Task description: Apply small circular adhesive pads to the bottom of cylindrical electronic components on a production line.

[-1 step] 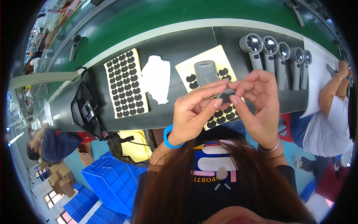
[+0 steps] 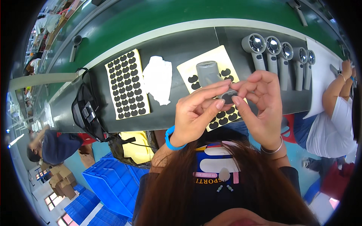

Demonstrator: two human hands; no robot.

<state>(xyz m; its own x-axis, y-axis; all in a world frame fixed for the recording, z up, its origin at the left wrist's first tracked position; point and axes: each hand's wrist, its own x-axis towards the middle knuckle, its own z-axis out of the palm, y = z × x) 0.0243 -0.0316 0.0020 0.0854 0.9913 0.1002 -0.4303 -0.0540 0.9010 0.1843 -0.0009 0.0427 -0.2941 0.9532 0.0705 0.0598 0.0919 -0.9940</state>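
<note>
A grey handheld fan (image 2: 207,71) lies with its head away from me and its handle running back between my hands. My left hand (image 2: 198,115) is closed round the handle, thumb and fingers near its end. At that end shows a dark oval face (image 2: 227,97); whether it is a loose black sticker or one stuck on, I cannot tell. My right hand (image 2: 264,105) pinches this same end between thumb and fingertips, the other fingers curled. Below the fan lies a cream sheet (image 2: 188,67) of black notched round stickers, partly covered by my hands.
Another sticker sheet (image 2: 128,84) and a white cloth (image 2: 158,80) lie to the left, beside a black bag (image 2: 86,109). Several grey fans (image 2: 273,52) stand in a row at the far right. A co-worker's arm (image 2: 333,92) is at the right edge. Blue crates (image 2: 113,180) sit below left.
</note>
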